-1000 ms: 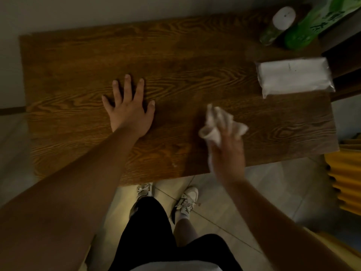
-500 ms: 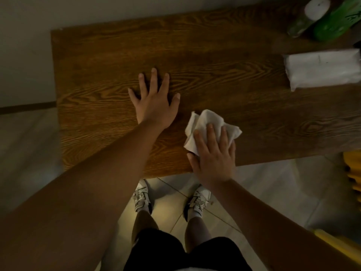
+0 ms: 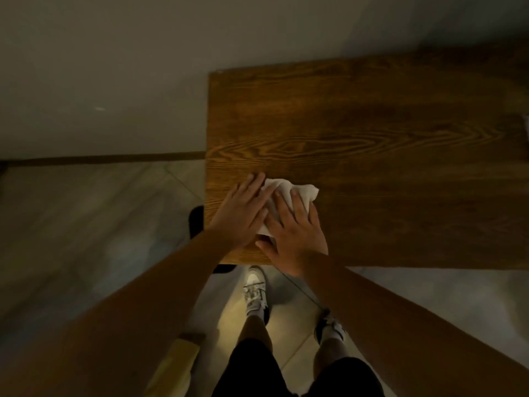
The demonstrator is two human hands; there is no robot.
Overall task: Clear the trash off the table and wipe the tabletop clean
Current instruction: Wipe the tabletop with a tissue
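A white crumpled tissue (image 3: 302, 193) lies on the dark wooden tabletop (image 3: 372, 138) near its front left corner. My right hand (image 3: 297, 233) presses flat on the tissue with fingers spread. My left hand (image 3: 243, 213) lies flat beside it, its fingertips over the tissue's left part and its side touching my right hand. Much of the tissue is hidden under both hands.
A pale wall runs behind the table, with a dark skirting strip (image 3: 100, 159) along the tiled floor (image 3: 86, 224) on the left. My legs and white sneakers (image 3: 254, 293) stand at the table's front edge. A yellowish object (image 3: 174, 365) shows at bottom left.
The view swung left, so the tissue pack and green bottles left the frame. My right hand slid the tissue toward the front left corner, and my left hand came onto it.
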